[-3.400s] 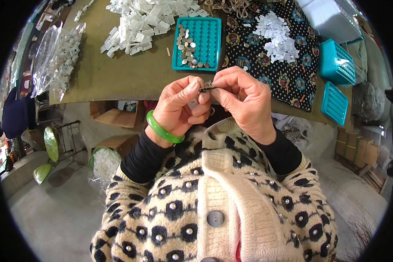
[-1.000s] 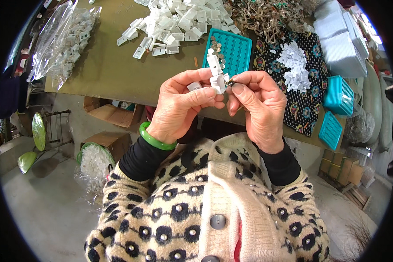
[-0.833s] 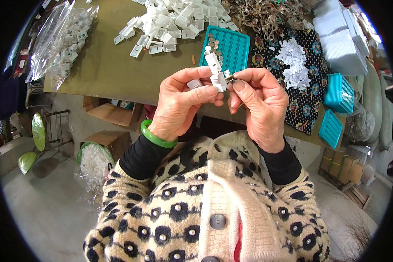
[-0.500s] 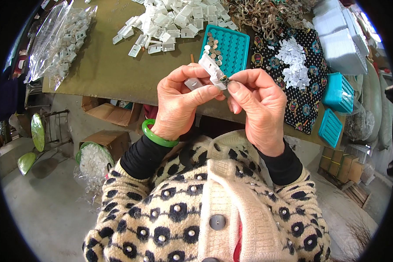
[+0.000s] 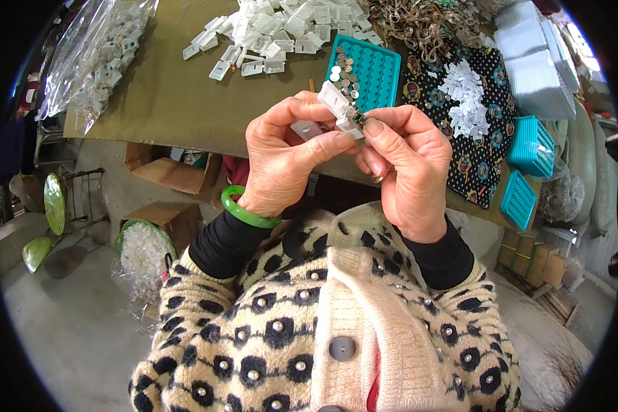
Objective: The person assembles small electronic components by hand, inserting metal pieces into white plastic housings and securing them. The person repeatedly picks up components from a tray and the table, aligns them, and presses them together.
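Observation:
My left hand (image 5: 281, 158), with a green bangle (image 5: 248, 211) at the wrist, is closed on an open white plastic case (image 5: 334, 100) between thumb and fingers. A second white piece (image 5: 305, 129) sticks out behind its thumb. My right hand (image 5: 413, 168) pinches a small part with green and dark bits (image 5: 358, 118), perhaps a tiny circuit board, at the near end of the case. Its hidden side cannot be made out. Just beyond the hands lies a teal dimpled tray (image 5: 383, 75) with several small silvery discs (image 5: 344, 74), like button batteries, on its left side.
Loose white cases (image 5: 281, 34) are heaped at the back. A clear bag of cases (image 5: 110, 69) lies left. Tangled wired parts (image 5: 429, 24), white slips (image 5: 463, 96) on patterned cloth (image 5: 470, 168), and stacked teal trays (image 5: 532, 147) are right. Below left stands a lined basket (image 5: 145, 248).
The view has shifted slightly, so the table things sit a little lower and to the right. Both hands keep their grip, and more of the small green part shows at the case.

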`<action>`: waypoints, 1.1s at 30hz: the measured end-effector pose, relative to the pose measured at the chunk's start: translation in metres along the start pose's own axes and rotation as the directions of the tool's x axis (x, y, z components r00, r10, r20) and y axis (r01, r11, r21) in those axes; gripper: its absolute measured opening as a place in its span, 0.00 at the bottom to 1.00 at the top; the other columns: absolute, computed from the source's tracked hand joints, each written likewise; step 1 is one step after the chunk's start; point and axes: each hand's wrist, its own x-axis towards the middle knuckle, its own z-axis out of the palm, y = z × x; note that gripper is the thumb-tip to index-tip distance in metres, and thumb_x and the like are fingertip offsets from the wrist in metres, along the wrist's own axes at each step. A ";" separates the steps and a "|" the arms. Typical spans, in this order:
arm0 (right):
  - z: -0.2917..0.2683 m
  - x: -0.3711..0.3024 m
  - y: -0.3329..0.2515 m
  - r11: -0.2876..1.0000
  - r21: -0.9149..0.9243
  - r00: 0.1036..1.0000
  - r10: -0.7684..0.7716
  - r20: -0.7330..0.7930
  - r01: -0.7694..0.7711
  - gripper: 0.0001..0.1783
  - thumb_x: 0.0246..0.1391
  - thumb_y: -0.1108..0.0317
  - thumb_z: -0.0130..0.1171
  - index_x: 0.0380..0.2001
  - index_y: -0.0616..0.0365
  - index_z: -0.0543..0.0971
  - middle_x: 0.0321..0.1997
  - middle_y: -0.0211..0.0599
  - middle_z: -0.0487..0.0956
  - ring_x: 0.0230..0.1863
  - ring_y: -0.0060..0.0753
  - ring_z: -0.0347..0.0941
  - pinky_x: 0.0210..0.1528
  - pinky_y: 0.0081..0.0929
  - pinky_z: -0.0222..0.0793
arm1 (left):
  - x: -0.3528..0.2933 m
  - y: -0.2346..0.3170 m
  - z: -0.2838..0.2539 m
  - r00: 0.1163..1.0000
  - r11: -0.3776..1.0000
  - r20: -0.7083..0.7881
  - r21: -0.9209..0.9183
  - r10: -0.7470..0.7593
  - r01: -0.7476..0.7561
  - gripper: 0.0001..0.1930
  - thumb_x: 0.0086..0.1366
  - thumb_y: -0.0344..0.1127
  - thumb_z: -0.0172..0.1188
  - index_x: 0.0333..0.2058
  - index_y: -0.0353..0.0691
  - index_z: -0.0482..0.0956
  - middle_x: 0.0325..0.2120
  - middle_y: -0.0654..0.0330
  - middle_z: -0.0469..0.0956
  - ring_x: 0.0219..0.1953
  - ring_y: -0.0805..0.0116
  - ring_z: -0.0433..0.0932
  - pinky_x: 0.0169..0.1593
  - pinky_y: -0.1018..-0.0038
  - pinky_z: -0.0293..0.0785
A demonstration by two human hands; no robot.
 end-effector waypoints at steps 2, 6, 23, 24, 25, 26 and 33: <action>0.002 -0.001 0.003 1.000 -0.013 1.000 0.005 -0.004 -0.005 0.06 0.58 0.74 0.60 0.37 0.67 0.77 0.28 0.35 0.80 0.21 0.11 0.65 0.24 0.10 0.62 | -0.001 0.001 -0.001 1.000 1.000 0.005 0.002 0.027 -0.027 0.12 0.53 0.14 0.65 0.36 0.31 0.79 0.38 0.56 0.76 0.39 0.68 0.79 0.42 0.70 0.83; 0.002 -0.006 0.008 0.938 -0.313 0.989 -0.134 0.065 0.148 0.04 0.60 0.76 0.58 0.38 0.65 0.76 0.29 0.30 0.78 0.24 0.10 0.66 0.26 0.10 0.63 | -0.004 0.002 -0.004 0.997 0.997 -0.040 0.039 0.070 -0.068 0.12 0.52 0.15 0.66 0.35 0.32 0.79 0.37 0.57 0.77 0.37 0.71 0.78 0.41 0.73 0.82; 0.015 -0.004 0.034 0.392 -0.739 0.804 -0.492 0.335 0.548 0.10 0.50 0.85 0.58 0.36 0.63 0.77 0.36 0.42 0.76 0.34 0.37 0.75 0.37 0.27 0.72 | -0.018 0.018 -0.013 0.979 0.995 -0.182 0.039 -0.087 0.096 0.10 0.54 0.23 0.69 0.35 0.31 0.79 0.29 0.62 0.79 0.31 0.78 0.78 0.35 0.81 0.75; 0.016 -0.004 0.036 0.393 -0.712 0.787 -0.494 0.371 0.582 0.09 0.55 0.86 0.54 0.39 0.66 0.77 0.39 0.37 0.75 0.35 0.24 0.72 0.38 0.19 0.70 | -0.017 0.017 -0.011 0.970 0.990 -0.198 -0.048 -0.141 0.134 0.10 0.54 0.23 0.68 0.35 0.31 0.79 0.29 0.62 0.79 0.31 0.77 0.79 0.36 0.81 0.76; 0.017 -0.004 0.036 0.347 -0.723 0.767 -0.510 0.389 0.598 0.10 0.53 0.86 0.54 0.38 0.65 0.77 0.39 0.38 0.75 0.35 0.26 0.73 0.38 0.19 0.70 | -0.018 0.018 -0.010 0.964 0.987 -0.215 -0.082 -0.154 0.139 0.10 0.55 0.24 0.68 0.35 0.30 0.78 0.29 0.59 0.80 0.31 0.74 0.81 0.36 0.79 0.78; 0.017 -0.004 0.036 0.299 -0.721 0.735 -0.537 0.415 0.625 0.10 0.52 0.86 0.55 0.38 0.65 0.77 0.38 0.39 0.76 0.35 0.28 0.73 0.38 0.20 0.70 | -0.018 0.018 -0.010 0.962 0.986 -0.224 -0.100 -0.156 0.136 0.09 0.55 0.23 0.67 0.35 0.30 0.78 0.28 0.57 0.80 0.30 0.72 0.81 0.36 0.78 0.79; 0.018 -0.005 0.035 0.252 -0.711 0.684 -0.595 0.421 0.657 0.15 0.45 0.90 0.56 0.37 0.65 0.76 0.33 0.44 0.77 0.32 0.42 0.76 0.34 0.30 0.73 | -0.018 0.021 -0.004 0.968 0.996 -0.234 -0.008 -0.089 0.090 0.07 0.56 0.21 0.65 0.35 0.30 0.78 0.28 0.59 0.80 0.28 0.75 0.79 0.33 0.81 0.77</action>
